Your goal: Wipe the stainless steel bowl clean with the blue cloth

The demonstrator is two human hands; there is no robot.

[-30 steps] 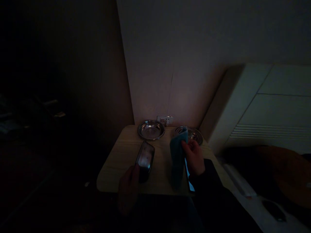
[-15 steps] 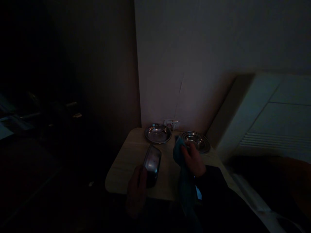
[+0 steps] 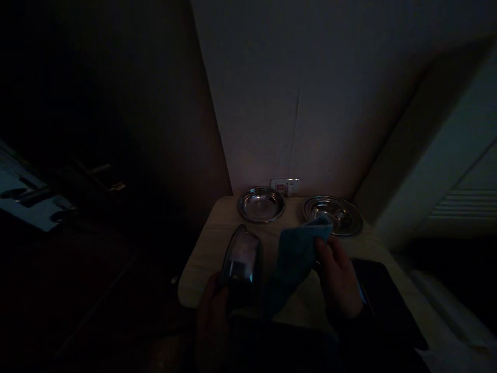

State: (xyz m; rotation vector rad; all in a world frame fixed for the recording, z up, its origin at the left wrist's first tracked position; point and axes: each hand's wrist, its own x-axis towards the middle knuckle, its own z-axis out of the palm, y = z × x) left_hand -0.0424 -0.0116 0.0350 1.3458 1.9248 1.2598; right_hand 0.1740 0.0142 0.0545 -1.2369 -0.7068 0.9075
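My left hand (image 3: 213, 316) grips the rim of a shiny metal bowl (image 3: 244, 261), which is tilted on its side above the near left of the small table. A teal cloth (image 3: 297, 251) hangs from my right hand (image 3: 338, 274), its top edge pinched between thumb and fingers. The cloth is beside the bowl, to its right; in the dark I cannot tell whether its lower end touches the bowl. Behind them, a round metal dish (image 3: 261, 204) rests at the back of the table, and several stacked metal plates (image 3: 351, 217) lie at the back right.
The pale wooden table (image 3: 207, 243) stands against the wall, below a power socket (image 3: 285, 185) with a plug in it. A dark flat object (image 3: 388, 295) lies at the table's right side. A pale panel (image 3: 446, 155) leans at the right. The room is very dim.
My right hand has moved right, and the cloth is now spread out wider instead of bunched. The bowl stays tilted in my left hand. The view has shifted, showing the dark flat object.
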